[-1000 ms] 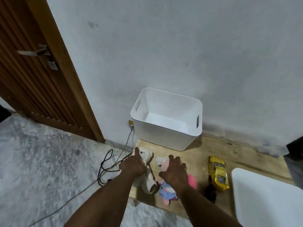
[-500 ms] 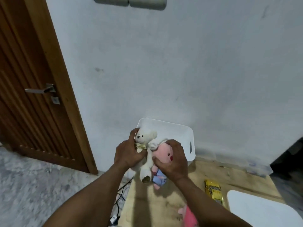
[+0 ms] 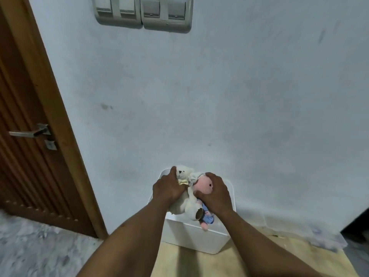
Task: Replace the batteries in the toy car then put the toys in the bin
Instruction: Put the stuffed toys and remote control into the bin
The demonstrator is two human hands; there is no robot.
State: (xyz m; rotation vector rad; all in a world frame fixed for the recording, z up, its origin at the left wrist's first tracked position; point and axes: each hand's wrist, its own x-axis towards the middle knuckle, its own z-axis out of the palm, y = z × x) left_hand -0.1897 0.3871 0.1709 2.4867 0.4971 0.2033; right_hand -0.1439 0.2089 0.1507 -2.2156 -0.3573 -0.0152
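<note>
My left hand (image 3: 168, 189) grips a white teddy bear (image 3: 184, 198) with a pale yellow bow. My right hand (image 3: 215, 193) grips a pink plush doll (image 3: 203, 186) in blue clothes. Both toys are pressed together and held directly above the open top of the white plastic bin (image 3: 195, 236), which stands on a wooden board against the wall. The toys' feet hang at the bin's near rim. The inside of the bin is hidden behind my hands and the toys. The toy car is out of view.
A wooden board (image 3: 219, 262) carries the bin. A brown door (image 3: 26, 156) with a metal handle (image 3: 30, 132) stands at the left. Wall switches (image 3: 143, 13) sit high on the white wall. Grey speckled floor (image 3: 40, 248) lies at the lower left.
Both hands lifted the two plush toys off the board and carried them forward over the bin. The view tilted up, so the yellow car and cable dropped out of sight.
</note>
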